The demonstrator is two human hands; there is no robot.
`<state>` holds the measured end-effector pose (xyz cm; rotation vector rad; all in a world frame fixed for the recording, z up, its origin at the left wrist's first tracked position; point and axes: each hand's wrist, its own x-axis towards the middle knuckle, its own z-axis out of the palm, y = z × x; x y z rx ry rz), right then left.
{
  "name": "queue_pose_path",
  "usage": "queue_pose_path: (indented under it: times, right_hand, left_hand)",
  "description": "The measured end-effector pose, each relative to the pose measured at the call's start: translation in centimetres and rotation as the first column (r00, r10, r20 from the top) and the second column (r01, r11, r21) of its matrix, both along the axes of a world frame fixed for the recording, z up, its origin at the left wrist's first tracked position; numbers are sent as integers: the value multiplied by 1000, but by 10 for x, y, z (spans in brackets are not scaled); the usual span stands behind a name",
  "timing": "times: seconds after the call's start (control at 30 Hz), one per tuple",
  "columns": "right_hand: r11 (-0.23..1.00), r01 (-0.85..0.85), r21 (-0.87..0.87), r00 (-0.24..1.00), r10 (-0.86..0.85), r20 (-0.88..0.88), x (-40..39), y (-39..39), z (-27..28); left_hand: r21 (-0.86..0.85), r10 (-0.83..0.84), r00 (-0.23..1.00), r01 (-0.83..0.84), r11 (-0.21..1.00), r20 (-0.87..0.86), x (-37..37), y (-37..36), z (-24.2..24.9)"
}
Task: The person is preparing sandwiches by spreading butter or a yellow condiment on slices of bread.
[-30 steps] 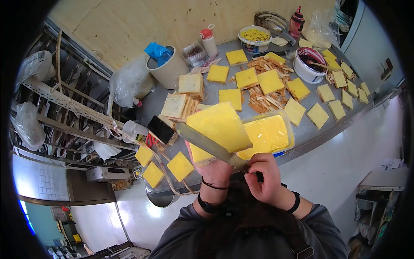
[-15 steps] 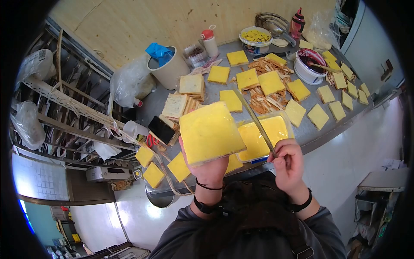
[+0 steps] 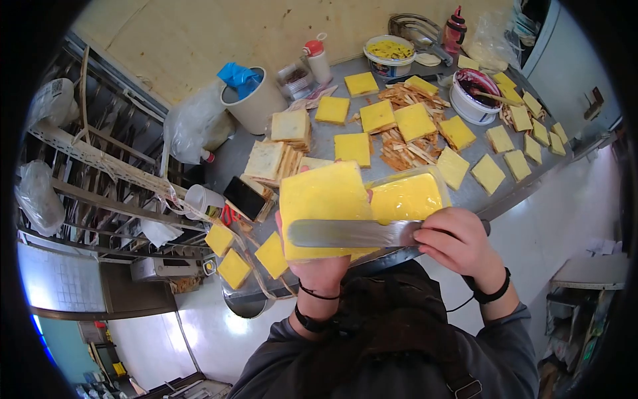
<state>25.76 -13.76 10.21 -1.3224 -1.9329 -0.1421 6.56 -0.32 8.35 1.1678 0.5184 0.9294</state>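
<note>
My left hand [image 3: 321, 272] holds up a square slice of bread [image 3: 322, 193] from below, its top coated in smooth yellow spread. A fingertip shows at its right edge. In my right hand [image 3: 458, 241] is a metal spatula [image 3: 352, 234], gripped near the blade's end. Its broad blade lies flat across the lower part of the coated slice. Just behind and to the right sits a clear tub [image 3: 438, 183] of glossy yellow spread, partly hidden by the slice and the spatula. Stacked plain bread slices [image 3: 266, 163] stand left of the held one.
Yellow-coated squares [image 3: 352, 147] lie around the metal table, some on a pile of cut crusts [image 3: 405, 146]. A white bucket [image 3: 475, 110] holds dark red filling and a wooden stick. Left are a black phone [image 3: 244, 198], red scissors [image 3: 229, 214] and a white bin [image 3: 262, 106].
The spatula has swung from upright beside the slice to lying flat across it. My right hand has turned over, and the held slice has turned slightly.
</note>
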Motion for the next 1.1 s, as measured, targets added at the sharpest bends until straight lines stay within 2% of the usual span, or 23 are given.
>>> queue_pose_path:
  times: [0.03, 0.07, 0.17, 0.33, 0.4, 0.43, 0.47, 0.5, 0.53, 0.57, 0.6, 0.67, 0.77, 0.8, 0.93, 1.0, 1.07, 1.1]
  right_hand:
    - [1000, -2, -17, 1000, 2, 13, 4, -4, 0]
    - [999, 14, -40, 1000, -13, 28, 7, -10, 0]
    - [994, 62, -93, 996, -56, 75, 16, -28, 1]
    - [980, 178, -93, 980, -168, 107, 31, -54, -1]
    - [983, 175, -58, 983, -171, 66, 32, -56, -1]
    - [986, 162, -48, 986, -160, 39, 30, -54, 0]
    - [988, 151, -36, 989, -150, 13, 27, -52, 2]
    - [990, 137, -34, 990, -135, 52, 24, -50, 3]
    - [992, 122, -32, 989, -119, 90, 19, -46, 5]
    - [994, 108, -30, 986, -104, 128, 17, -43, 6]
    - [992, 116, -41, 979, -108, 173, 17, -42, 7]
    - [989, 131, -63, 959, -110, 260, 19, -38, 8]
    - [980, 197, -20, 944, -184, 275, 32, -35, 5]
    - [976, 219, -7, 939, -209, 272, 37, -34, 4]
    - [925, 377, -52, 908, -358, 220, 55, -35, -15]
    - [854, 424, -302, 906, -395, 155, 63, -40, -30]
    - [732, 420, -536, 899, -416, 135, 70, -45, -46]
    - [701, 392, -596, 913, -374, 161, 73, -46, -54]
  left_hand:
    - [489, 275, 803, 23, 872, -529, -1, 4, 11]
    - [709, 643, 302, 256, 656, -704, -3, 6, 20]
    - [827, 758, 333, 184, 531, -561, -9, 18, 14]
    - [836, 738, 465, 9, 548, -489, -6, 21, 28]
    - [763, 615, 646, -79, 642, -451, -6, 20, 28]
    - [579, 393, 844, -126, 806, -363, -6, 21, 22]
    - [202, 65, 998, -59, 978, -20, -7, 22, 12]
    - [-144, -82, 903, 156, 977, 422, -3, 21, 5]
    - [-281, -92, 667, 430, 858, 739, -1, 19, 2]
    - [-299, -58, 530, 561, 772, 846, 0, 18, 0]
    - [-302, -38, 469, 625, 720, 882, 1, 16, -1]
    - [-311, -23, 451, 651, 693, 892, 2, 15, -2]
    - [-334, -87, 575, 584, 740, 814, -2, 17, -2]
    - [-330, -105, 581, 591, 736, 807, -2, 16, -2]
    - [-436, -2, 626, 545, 716, 780, -21, 18, -28]
    - [-532, 107, 654, 496, 686, 749, -36, 22, -52]
    - [-637, 237, 676, 433, 638, 698, -60, 26, -85]
    - [-669, 266, 708, 377, 641, 654, -68, 27, -98]
